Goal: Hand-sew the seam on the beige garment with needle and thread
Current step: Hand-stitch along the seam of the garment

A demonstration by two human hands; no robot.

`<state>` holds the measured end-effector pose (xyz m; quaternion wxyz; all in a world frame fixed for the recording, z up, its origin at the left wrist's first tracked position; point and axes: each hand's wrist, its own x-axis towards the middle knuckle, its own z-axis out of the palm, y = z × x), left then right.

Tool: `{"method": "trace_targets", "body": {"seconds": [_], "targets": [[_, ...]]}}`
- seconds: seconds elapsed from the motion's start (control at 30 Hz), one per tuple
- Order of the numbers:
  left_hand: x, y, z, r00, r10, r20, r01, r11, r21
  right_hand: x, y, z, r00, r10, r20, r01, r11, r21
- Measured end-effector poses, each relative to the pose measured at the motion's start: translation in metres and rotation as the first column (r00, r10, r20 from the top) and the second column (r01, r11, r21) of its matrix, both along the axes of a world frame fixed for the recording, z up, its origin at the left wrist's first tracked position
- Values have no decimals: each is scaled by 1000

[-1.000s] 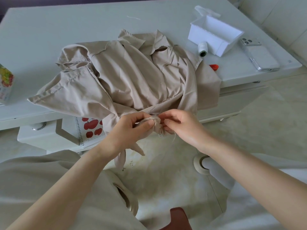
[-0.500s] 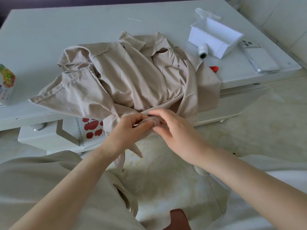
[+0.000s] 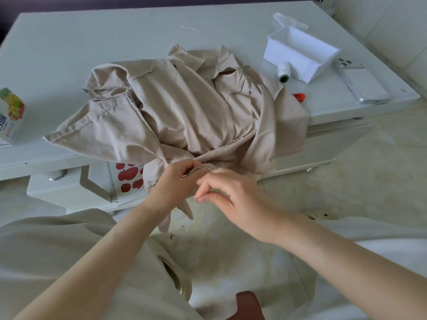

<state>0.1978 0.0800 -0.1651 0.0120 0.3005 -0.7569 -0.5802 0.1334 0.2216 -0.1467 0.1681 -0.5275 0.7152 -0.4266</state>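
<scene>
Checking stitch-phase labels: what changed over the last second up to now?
The right hand drew back from the seam toward the person, thumb and forefinger pressed together; what they pinch is too fine to see. The left hand kept gripping the fold of the beige garment. The thread spool, white box and phone did not move.

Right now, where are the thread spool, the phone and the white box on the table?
thread spool (image 3: 283, 70): head view, on its white wound thread.
phone (image 3: 362, 84): head view, middle of its back.
white box (image 3: 298, 65): head view, on the outer side wall next to the spool.
</scene>
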Motion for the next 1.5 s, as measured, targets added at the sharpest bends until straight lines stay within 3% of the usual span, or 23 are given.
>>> {"method": "trace_targets", "body": {"seconds": [0.2, 0.37, 0.53, 0.73, 0.83, 0.93, 1.07, 1.3, 1.5], "targets": [[0, -4, -3, 998, 51, -39, -50, 998, 26, 6, 20, -16, 969, -7, 246, -48, 976, 214], [3, -3, 4, 998, 55, -24, -54, 998, 38, 1, 48, -39, 972, -37, 234, -53, 930, 365], [3, -3, 6, 996, 86, -14, -85, 995, 60, -5, 75, -67, 964, -77, 254, -87, 813, 576], [3, -2, 4, 993, 112, -38, -110, 992, 68, -18, 90, -83, 987, 53, 152, -149, 659, 737], [3, -2, 2, 992, 118, -37, -116, 992, 50, -21, 84, -77, 999, 43, 11, -40, 749, 661], [1, -2, 1, 990, 132, -51, -129, 990, 58, -17, 66, -60, 987, -148, -67, 162, 917, 366], [-1, -2, -2, 990, 125, -61, -123, 992, 40, -12, 31, -39, 960, -276, -41, 278, 958, 64], [2, 0, 2, 995, 72, -68, -65, 992, 110, -7, -13, -30, 913, -392, 109, 392, 920, 27], [4, 6, 6, 995, 52, -88, -39, 989, 144, -11, -16, -37, 910, -397, 117, 399, 917, 9]]}}
